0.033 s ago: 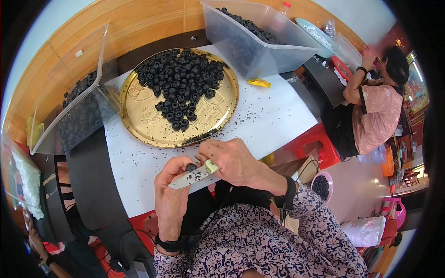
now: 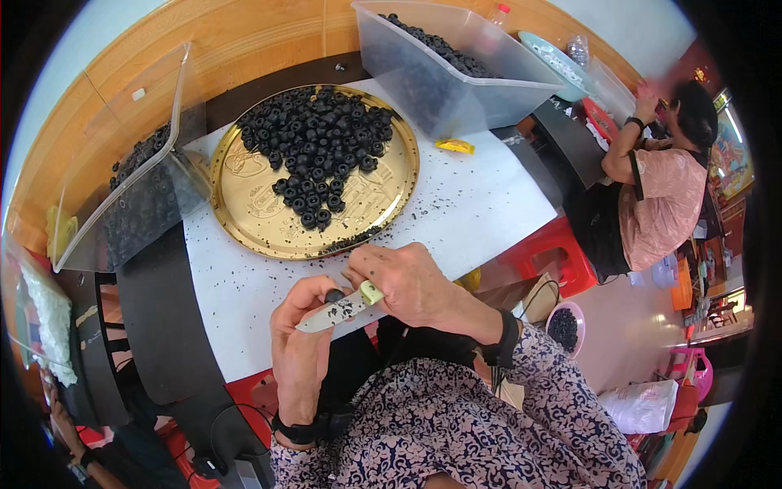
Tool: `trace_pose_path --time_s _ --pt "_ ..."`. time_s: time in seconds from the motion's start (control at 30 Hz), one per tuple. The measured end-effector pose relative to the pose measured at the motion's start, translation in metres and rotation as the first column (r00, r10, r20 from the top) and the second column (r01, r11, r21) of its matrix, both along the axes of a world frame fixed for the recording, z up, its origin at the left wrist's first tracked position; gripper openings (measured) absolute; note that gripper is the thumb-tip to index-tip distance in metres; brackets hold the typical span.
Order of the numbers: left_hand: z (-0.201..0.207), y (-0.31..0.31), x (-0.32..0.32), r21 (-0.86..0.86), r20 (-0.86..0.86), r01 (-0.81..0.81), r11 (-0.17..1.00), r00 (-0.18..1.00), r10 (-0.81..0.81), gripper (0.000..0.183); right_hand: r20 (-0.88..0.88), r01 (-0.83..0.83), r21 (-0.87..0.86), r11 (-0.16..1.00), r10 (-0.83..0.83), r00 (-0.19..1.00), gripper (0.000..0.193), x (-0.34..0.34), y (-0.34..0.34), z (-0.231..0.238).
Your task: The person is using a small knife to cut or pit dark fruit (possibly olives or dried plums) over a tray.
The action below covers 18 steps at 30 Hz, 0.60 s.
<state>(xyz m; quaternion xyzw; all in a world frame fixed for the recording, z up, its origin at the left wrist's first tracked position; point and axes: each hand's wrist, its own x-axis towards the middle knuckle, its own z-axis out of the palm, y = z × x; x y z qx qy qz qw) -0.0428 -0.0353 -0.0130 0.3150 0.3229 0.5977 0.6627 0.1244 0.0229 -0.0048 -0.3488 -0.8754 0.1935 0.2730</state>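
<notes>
My left hand (image 2: 303, 326) pinches a small round black piece (image 2: 334, 295) between thumb and fingers. My right hand (image 2: 407, 281) is closed around the pale green handle of a knife (image 2: 338, 312). Its blade, speckled with black crumbs, lies across in front of the black piece; whether the edge touches it I cannot tell. Just beyond both hands, a round gold tray (image 2: 244, 216) carries a heap of similar black rubbery-looking pieces (image 2: 318, 134) with holes in them. Black shavings are gathered along the tray's near rim and scattered over the white sheet (image 2: 481, 220).
Clear plastic bins of black pieces stand at the left (image 2: 175, 114) and back right (image 2: 505, 102). A yellow wrapper (image 2: 454, 146) lies by the tray. A red stool (image 2: 558, 253), a pink bucket (image 2: 580, 330) and another person (image 2: 660, 187) are at the right.
</notes>
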Motion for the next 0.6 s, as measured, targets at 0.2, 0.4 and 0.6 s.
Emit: trace_pose_path --time_s 0.2,0.4,0.6 --pt "0.011 -0.033 0.003 0.2 -0.067 0.231 0.952 0.973 -0.222 0.016 0.003 0.205 0.04 0.978 -0.205 0.979 0.012 -0.013 0.006 0.001" --pt "-0.003 -0.014 0.002 0.169 0.095 0.083 0.982 0.99 -0.1 0.018 -0.235 0.081 -0.012 0.997 -0.082 0.969 0.012 -0.002 0.003 0.002" --pt "-0.008 -0.009 0.002 0.145 0.122 0.097 0.985 0.986 -0.115 0.021 -0.398 -0.127 -0.32 0.939 -0.012 0.917 0.02 0.005 -0.011 0.009"
